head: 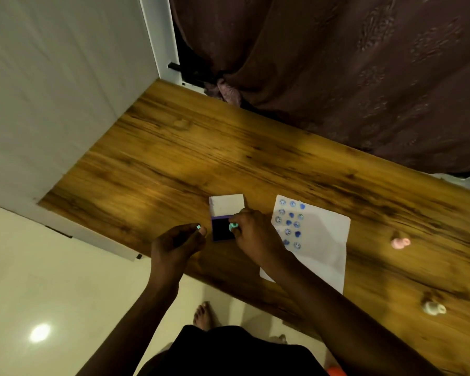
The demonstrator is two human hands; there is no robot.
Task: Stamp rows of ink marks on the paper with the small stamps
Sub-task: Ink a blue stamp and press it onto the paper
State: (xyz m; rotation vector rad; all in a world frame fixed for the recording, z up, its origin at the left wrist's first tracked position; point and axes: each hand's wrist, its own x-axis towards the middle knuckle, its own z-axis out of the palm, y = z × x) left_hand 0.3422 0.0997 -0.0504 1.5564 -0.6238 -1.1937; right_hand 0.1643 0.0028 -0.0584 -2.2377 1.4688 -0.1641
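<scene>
your right hand (251, 234) fingertips pinch a small teal stamp (233, 227), pressed down on the dark pad of the ink pad (222, 231); thumb and index closed round its top, other fingers curled, partly hidden; your left hand (175, 245) fingers are drawn together in a pinch on a small pale teal piece (198, 226), likely a stamp cap or second stamp, too small to tell; it hovers just at 9 o'clock of the pad, apart from it.

step in hand, as i judge it: inking, not stamping; the stamp stands upright, face down on the pad, long axis roughly vertical toward the camera, so only its round top shows; the pad's white lid (226, 204) is flipped open at 12 o'clock, so the case's long axis runs 12 to 6.

the paper (326, 240) lies just at 3 o'clock of the pad, long axis about 12 to 6, tilted slightly; blue marks (291, 223) fill three short columns in its upper left corner, nearest your hand; the rest is blank, so the task looks early to midway.

next move calls for: lift straight up, carry toward 3 o'clock, keep the face level, drop below the last marks near 6 o'clock of the block; press square, no sliding, or the ink smears.

a pink stamp (400, 242) and a white stamp (433, 308) lie on the wooden table (201, 147) well out at 3 and 4 o'clock, past the paper.
</scene>
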